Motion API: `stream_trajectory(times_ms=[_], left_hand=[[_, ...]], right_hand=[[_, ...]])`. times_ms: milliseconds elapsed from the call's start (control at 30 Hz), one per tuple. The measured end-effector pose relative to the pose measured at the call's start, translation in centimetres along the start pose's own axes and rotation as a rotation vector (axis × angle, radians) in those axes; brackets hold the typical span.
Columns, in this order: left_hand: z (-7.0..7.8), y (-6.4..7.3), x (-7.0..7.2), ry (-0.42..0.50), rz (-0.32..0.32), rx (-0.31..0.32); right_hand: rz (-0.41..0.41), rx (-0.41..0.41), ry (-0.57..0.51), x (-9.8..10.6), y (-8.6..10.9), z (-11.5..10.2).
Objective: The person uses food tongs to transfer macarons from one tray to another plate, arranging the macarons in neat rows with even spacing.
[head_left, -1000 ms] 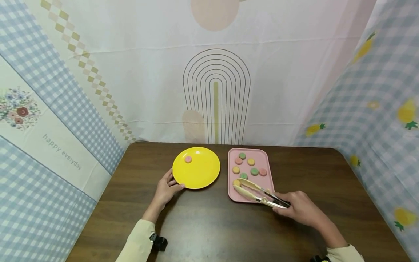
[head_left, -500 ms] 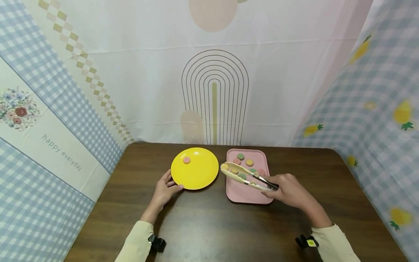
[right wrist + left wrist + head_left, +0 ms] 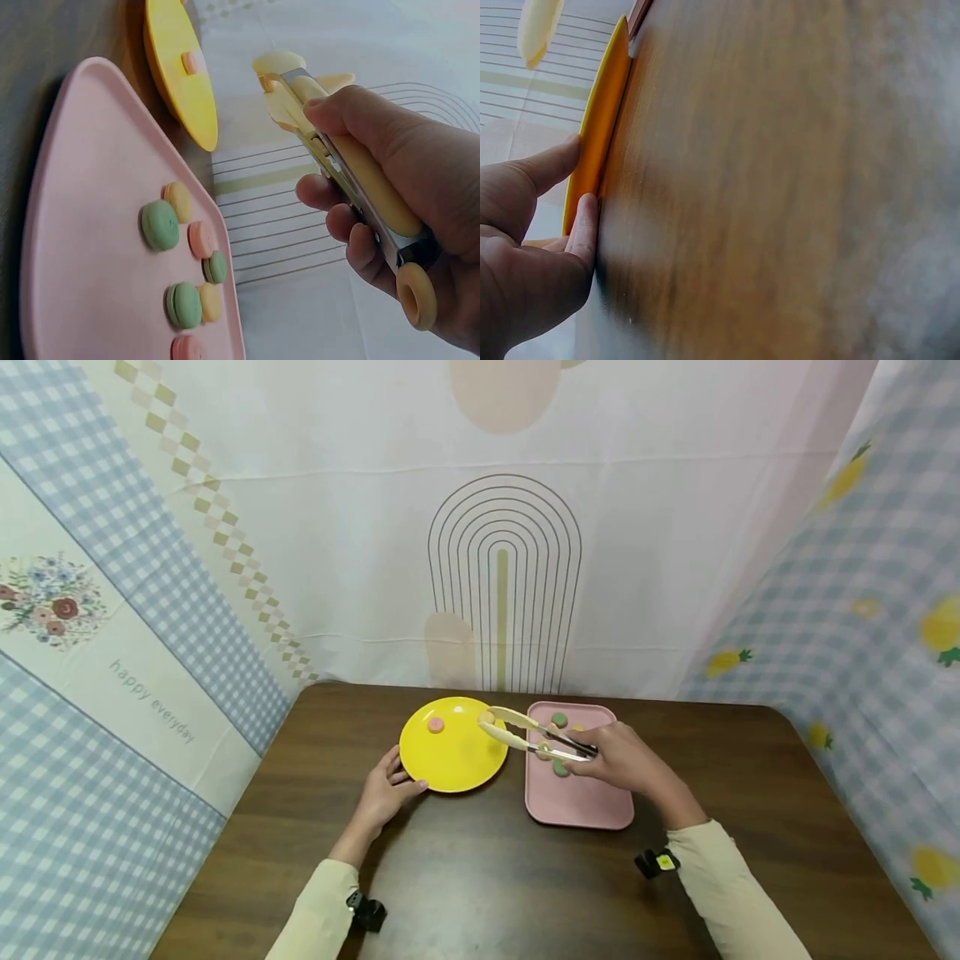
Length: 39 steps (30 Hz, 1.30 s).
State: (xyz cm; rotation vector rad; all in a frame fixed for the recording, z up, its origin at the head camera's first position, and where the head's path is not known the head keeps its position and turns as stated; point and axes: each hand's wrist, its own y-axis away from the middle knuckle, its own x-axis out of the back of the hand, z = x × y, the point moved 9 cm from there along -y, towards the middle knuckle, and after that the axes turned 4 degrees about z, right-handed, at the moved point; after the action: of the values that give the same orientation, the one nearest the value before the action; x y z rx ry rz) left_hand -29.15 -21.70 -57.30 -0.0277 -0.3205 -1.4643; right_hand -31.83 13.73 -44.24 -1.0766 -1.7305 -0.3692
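My left hand (image 3: 381, 795) holds the near left rim of a round yellow plate (image 3: 457, 768), thumb and fingers spread along its edge. One pink macaron (image 3: 436, 725) lies on the plate. In my right hand (image 3: 622, 760) is a pair of tongs (image 3: 360, 180) with cream tips and metal arms. A yellow macaron (image 3: 487, 717) is pinched between the tips, raised over the plate's right part. Below that hand, the pink tray (image 3: 577, 806) carries green macarons (image 3: 160, 225), pink macarons (image 3: 201, 239) and yellow macarons (image 3: 178, 200); in the head view the hand and tongs partly hide them.
A dark brown wooden table (image 3: 480, 877) bears the plate and tray, side by side near its far edge. Behind rises a white printed cloth (image 3: 360, 568), with blue checked cloth (image 3: 810, 635) at the right and more at the left.
My right hand has lifted the yellow macaron off the tray with the tongs and carried it left, up to the plate. The left hand stays at the plate's rim.
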Motion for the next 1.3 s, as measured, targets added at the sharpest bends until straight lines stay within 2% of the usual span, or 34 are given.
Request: stream_trajectory(times_ms=[267, 433, 567, 900, 1000, 1167, 1233, 1300], left_hand=[[0.1, 0.0, 0.0, -0.003, -0.004, -0.012], [-0.1, 0.1, 0.3, -0.013, -0.005, -0.005], [-0.2, 0.1, 0.6, -0.029, 0.004, -0.007], [0.1, 0.2, 0.3, -0.004, -0.012, -0.005], [1.2, 0.7, 0.1, -0.007, -0.019, 0.005], [0.8, 0.5, 0.2, -0.005, -0.013, 0.012], [-0.3, -0.2, 0.2, 0.0, -0.003, 0.015], [-0.3, -0.2, 0.2, -0.004, -0.001, 0.012]], right_hand=[[0.003, 0.079, 0.035, -1.3, -3.5, -0.7], [-0.057, 0.079, -0.018, -3.3, -5.3, -0.9], [-0.071, 0.065, -0.053, -4.7, -6.2, -0.6], [-0.116, 0.006, -0.035, -7.1, -7.1, 0.4], [-0.126, -0.004, -0.037, -7.5, -7.1, 0.4], [-0.117, -0.02, -0.039, -7.9, -7.2, 0.5], [-0.116, -0.026, -0.041, -7.9, -7.2, 0.6], [-0.123, -0.035, -0.039, -8.1, -7.2, 0.8]])
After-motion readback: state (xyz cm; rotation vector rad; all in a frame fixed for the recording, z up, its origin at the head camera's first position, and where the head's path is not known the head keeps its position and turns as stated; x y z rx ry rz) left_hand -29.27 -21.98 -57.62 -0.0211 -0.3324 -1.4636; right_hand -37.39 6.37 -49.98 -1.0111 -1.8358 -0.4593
